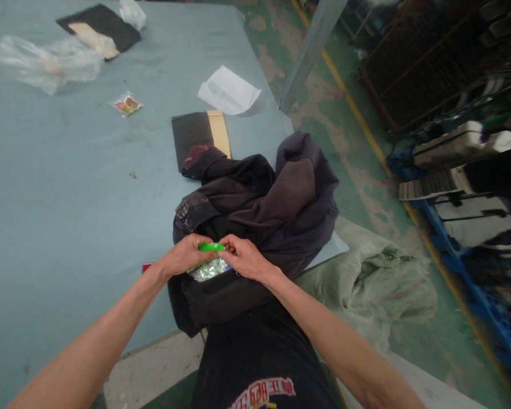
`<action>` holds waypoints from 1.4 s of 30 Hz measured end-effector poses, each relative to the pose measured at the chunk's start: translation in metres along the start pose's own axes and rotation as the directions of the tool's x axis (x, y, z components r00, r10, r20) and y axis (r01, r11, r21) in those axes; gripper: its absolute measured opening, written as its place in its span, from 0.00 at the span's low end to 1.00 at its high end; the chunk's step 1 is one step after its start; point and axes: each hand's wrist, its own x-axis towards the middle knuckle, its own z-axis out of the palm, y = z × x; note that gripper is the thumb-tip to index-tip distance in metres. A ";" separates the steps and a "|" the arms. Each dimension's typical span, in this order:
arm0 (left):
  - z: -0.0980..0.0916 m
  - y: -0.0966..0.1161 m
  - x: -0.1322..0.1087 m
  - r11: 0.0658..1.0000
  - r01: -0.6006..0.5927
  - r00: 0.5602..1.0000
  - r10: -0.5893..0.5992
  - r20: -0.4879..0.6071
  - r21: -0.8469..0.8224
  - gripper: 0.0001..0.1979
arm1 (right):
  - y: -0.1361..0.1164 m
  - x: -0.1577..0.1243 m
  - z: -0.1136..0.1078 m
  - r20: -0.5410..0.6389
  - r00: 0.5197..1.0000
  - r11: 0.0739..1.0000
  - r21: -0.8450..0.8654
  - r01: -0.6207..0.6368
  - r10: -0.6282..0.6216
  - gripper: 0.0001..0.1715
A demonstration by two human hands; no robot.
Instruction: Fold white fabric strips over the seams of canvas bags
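My left hand [186,254] and my right hand [243,257] meet over a small clear packet with a green top [210,262]. Both hands pinch its green strip, fingers closed on it. The packet hangs just above a crumpled dark purple garment [267,200] that lies on the near right corner of the grey-blue table [68,187]. A red edge [147,267] peeks out beside my left wrist.
A dark card with a tan strip [199,135] and a white sheet [229,91] lie behind the garment. Farther back are a small colourful sachet [126,104], clear plastic bags [46,62] and another dark card [100,25]. A pale green sack [375,278] sits on the floor at right, near shelving [464,153].
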 end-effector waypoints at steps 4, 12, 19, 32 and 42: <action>-0.003 0.010 -0.004 0.998 -0.025 0.998 0.027 -0.053 0.053 0.16 | 0.004 0.003 0.000 -0.016 1.000 1.000 0.009 -0.025 0.025 0.08; -0.010 0.019 -0.012 0.998 -0.053 0.997 0.055 -0.047 0.042 0.24 | -0.003 0.006 -0.004 0.013 0.999 0.999 -0.036 -0.037 0.037 0.05; -0.004 0.008 -0.004 0.990 -0.106 0.994 0.107 -0.007 0.088 0.21 | -0.004 0.005 -0.004 -0.015 0.997 0.993 -0.085 -0.082 0.081 0.03; -0.012 0.020 0.000 0.960 -0.164 0.983 0.178 -0.042 0.226 0.20 | -0.006 0.000 -0.002 -0.047 0.999 0.987 -0.159 -0.033 0.025 0.02; -0.016 0.037 -0.004 0.987 -0.142 0.978 0.151 -0.145 0.069 0.28 | -0.002 0.001 0.000 -0.046 0.999 0.974 -0.226 -0.034 0.024 0.07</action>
